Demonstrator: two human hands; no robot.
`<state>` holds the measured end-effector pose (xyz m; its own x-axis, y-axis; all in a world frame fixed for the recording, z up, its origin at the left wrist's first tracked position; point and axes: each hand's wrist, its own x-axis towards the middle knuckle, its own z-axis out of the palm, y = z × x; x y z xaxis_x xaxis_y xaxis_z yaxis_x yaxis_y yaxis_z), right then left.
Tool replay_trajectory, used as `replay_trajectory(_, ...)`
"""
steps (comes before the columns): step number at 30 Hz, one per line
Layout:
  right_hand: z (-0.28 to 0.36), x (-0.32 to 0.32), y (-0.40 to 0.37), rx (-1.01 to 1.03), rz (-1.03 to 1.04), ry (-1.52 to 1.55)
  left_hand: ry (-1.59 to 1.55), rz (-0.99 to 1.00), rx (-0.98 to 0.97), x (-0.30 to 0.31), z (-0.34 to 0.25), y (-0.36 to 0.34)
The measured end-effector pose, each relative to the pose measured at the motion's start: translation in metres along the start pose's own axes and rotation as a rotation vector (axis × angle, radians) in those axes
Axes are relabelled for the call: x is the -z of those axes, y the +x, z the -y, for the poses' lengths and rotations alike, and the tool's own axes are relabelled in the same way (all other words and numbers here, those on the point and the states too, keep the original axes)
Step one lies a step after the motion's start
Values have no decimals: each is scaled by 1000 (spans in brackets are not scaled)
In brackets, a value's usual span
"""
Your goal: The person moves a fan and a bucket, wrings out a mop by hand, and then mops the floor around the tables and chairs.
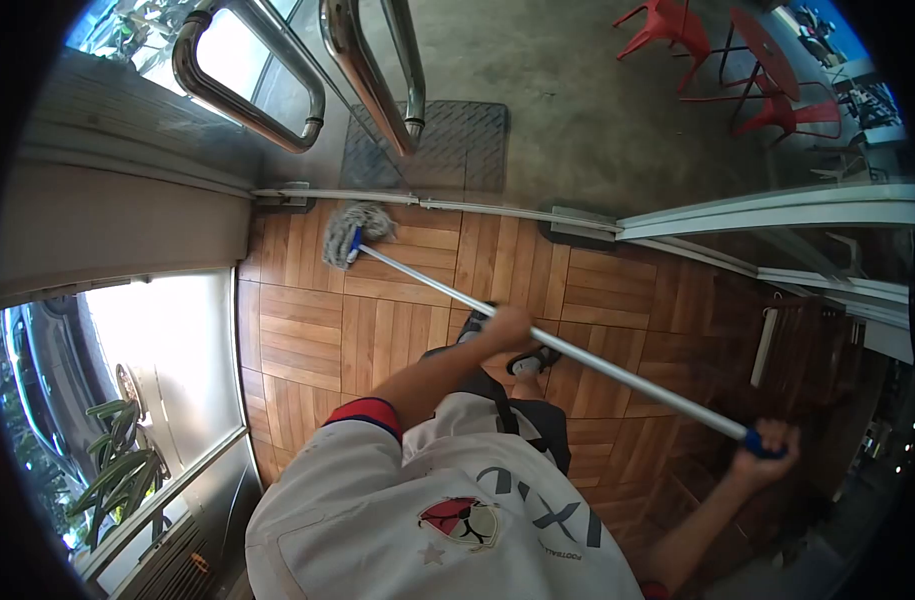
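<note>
A string mop with a grey head [362, 222] and a long pale handle [627, 375] stretches diagonally in front of me. Its head rests on the wood-patterned floor [397, 335], close to the door track at the far left. My left hand [508, 328] is wrapped round the middle of the handle. Farther down to the right, my right hand [765, 452] grips the handle's blue end [764, 446]. A small blue connector [354, 242] joins the handle to the grey strands.
Glass doors with metal handles [372, 80] stand ahead, above a threshold track [497, 210]. Beyond them lie a dark mat [477, 135], red chairs [667, 35] and a red table [764, 55]. A wooden rack [797, 345] stands right; a plant [117, 460] shows at left.
</note>
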<state>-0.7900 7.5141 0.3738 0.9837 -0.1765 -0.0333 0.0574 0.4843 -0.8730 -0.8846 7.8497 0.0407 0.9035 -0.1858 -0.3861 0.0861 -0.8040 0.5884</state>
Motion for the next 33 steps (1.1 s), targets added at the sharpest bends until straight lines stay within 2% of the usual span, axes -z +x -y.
replay_trajectory(1,-43,-12,-14,-154,43,87,-140,-80,207,1,48,-18)
replay_trajectory(2,-85,-27,-36,-235,41,115,-71,-163,215,0,101,-38)
replay_trajectory(3,-114,-42,-60,-340,56,64,41,-205,355,-3,146,-59)
replay_trajectory(4,-138,-54,-83,-384,107,-18,94,-246,381,-5,180,-81)
replay_trajectory(5,-150,-55,-92,-393,170,-38,153,-246,454,-5,193,-94)
replay_trajectory(6,-151,-50,-96,-400,221,-67,162,-217,447,-6,192,-98)
replay_trajectory(8,-122,-24,-83,-366,172,-47,138,-156,357,-8,162,-77)
replay_trajectory(10,-65,4,-67,-279,134,-38,14,-104,264,-7,91,-45)
replay_trajectory(11,-20,17,-60,-212,125,-42,-59,-35,112,5,39,-32)
replay_trajectory(12,29,31,-57,-80,139,-80,-142,85,71,-4,-6,-18)
replay_trajectory(13,84,41,-65,64,76,-136,-12,216,-69,-3,-61,-5)
replay_trajectory(14,146,51,-77,158,57,-227,-99,182,-271,21,-133,-5)
replay_trajectory(15,201,47,-99,339,-73,-274,-276,200,-425,1,-173,4)
replay_trajectory(16,236,44,-124,441,-125,-360,-290,185,-629,-16,-220,9)
replay_trajectory(18,307,38,-174,631,-266,-544,-147,458,-685,-17,-315,16)
replay_trajectory(20,296,10,-194,928,-796,-641,-180,394,-946,-44,-379,35)
replay_trajectory(21,289,1,-200,1066,-1066,-670,-144,433,-922,-62,-407,49)
replay_trajectory(23,276,38,-236,1043,-1164,-805,-64,499,-864,-107,-453,80)
replay_trajectory(24,270,57,-254,1030,-1215,-872,-22,441,-937,-131,-469,94)
replay_trajectory(25,255,74,-268,924,-1482,-926,18,384,-1009,-157,-480,108)
replay_trajectory(26,238,95,-301,704,-1514,-1159,58,345,-1077,-184,-487,115)
replay_trajectory(27,223,101,-321,473,-1428,-1553,99,337,-1126,-208,-490,115)
replay_trajectory(28,212,96,-344,69,-1516,-1751,137,327,-1178,-230,-492,112)
replay_trajectory(29,199,75,-348,-229,-1691,-1127,173,318,-1230,-251,-488,106)
replay_trajectory(31,163,77,-403,-304,-938,-1940,494,628,-1439,-295,-449,83)
replay_trajectory(32,143,77,-422,-332,-457,-2246,590,583,-1551,-309,-416,62)
replay_trajectory(33,122,66,-422,-844,-894,-1347,576,820,-1525,-298,-400,47)
